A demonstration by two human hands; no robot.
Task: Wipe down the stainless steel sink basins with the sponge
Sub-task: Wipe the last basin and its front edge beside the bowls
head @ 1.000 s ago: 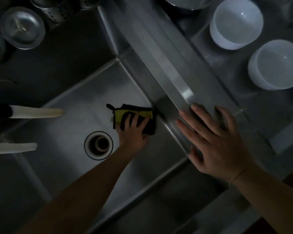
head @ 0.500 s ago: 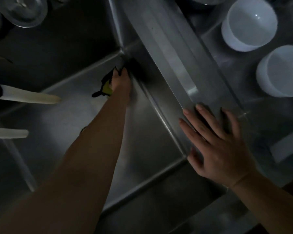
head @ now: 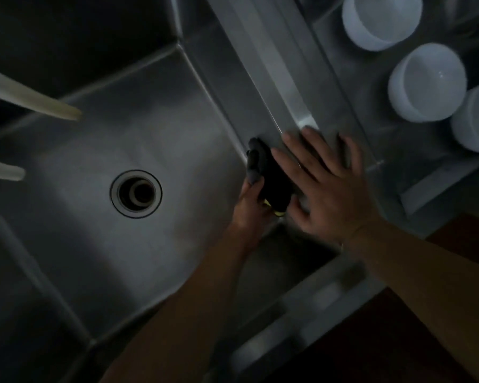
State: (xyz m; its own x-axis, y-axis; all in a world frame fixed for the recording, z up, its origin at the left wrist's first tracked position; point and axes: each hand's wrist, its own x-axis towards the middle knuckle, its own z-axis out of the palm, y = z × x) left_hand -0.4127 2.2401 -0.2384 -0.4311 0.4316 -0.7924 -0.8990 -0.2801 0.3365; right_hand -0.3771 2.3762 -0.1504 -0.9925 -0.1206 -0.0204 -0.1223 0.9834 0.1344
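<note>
Two hands are at work over the sink (head: 150, 128): the left hand (head: 250, 201) holds the sponge (head: 274, 178) with its fingers curled round it and presses it against the right wall of the basin, close to the near corner, while the right hand (head: 324, 186) lies flat with straight fingers on the divider (head: 271, 67) between the two basins and grasps nothing. The sponge is dark on the outside, and a little yellow shows at its lower end. To do this step well, I think the person should keep the sponge flat on the wall and draw it in long strokes that overlap, then push its edge into the corner seams where dirt likes to stay; the floor around the drain (head: 136, 193) should get its turn too. The right hand gives good support, but wet steel may be slippery, so the weight should stay steady. The room is rather dim and the steel shines only in patches, so it is hard to tell which parts are already clean. Three white bowls (head: 426, 81) stand in the other basin on the right, and two pale handles (head: 31, 102) reach in from the left.
</note>
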